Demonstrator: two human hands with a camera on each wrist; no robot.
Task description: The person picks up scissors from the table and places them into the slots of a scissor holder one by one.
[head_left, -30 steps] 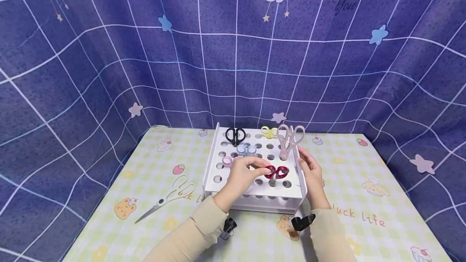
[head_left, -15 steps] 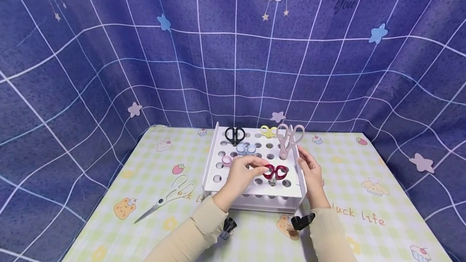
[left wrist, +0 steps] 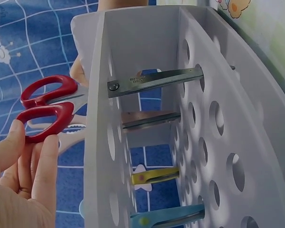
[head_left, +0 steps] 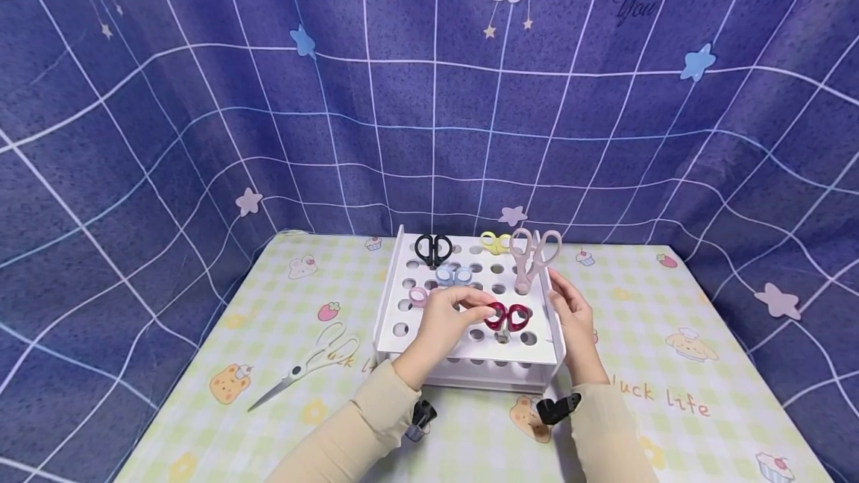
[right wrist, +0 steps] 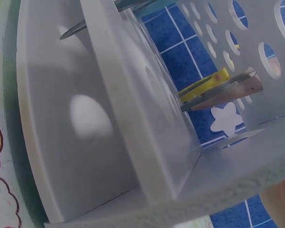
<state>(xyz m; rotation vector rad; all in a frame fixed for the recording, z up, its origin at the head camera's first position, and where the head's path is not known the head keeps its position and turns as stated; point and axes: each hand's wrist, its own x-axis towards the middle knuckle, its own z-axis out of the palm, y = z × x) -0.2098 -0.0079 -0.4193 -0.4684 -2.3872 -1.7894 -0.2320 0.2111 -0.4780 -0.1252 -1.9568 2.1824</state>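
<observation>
My left hand (head_left: 439,323) pinches one loop of the red-handled scissors (left wrist: 61,114) between thumb and fingers. Their blades (left wrist: 152,80) point down through a hole in the top plate of a white rack (head_left: 463,351) and through a lower plate's hole, as the left wrist view shows. Below that plate a blade tip (right wrist: 72,31) pokes out in the right wrist view. My right hand (head_left: 575,319) rests against the rack's right side panel, fingers extended along its outside. In the right wrist view only a sliver of a hand (right wrist: 280,204) appears.
Black (head_left: 434,250), yellow (head_left: 496,244), light blue (head_left: 453,276) and large pale pink scissors (head_left: 533,259) stand in the rack. A small pink handle (head_left: 418,297) is partly behind my left hand. White-handled scissors (head_left: 295,371) lie on the checked tablecloth at left.
The red handles have shifted very slightly left, with the left hand still pinching one loop. The right hand stays against the rack's side.
</observation>
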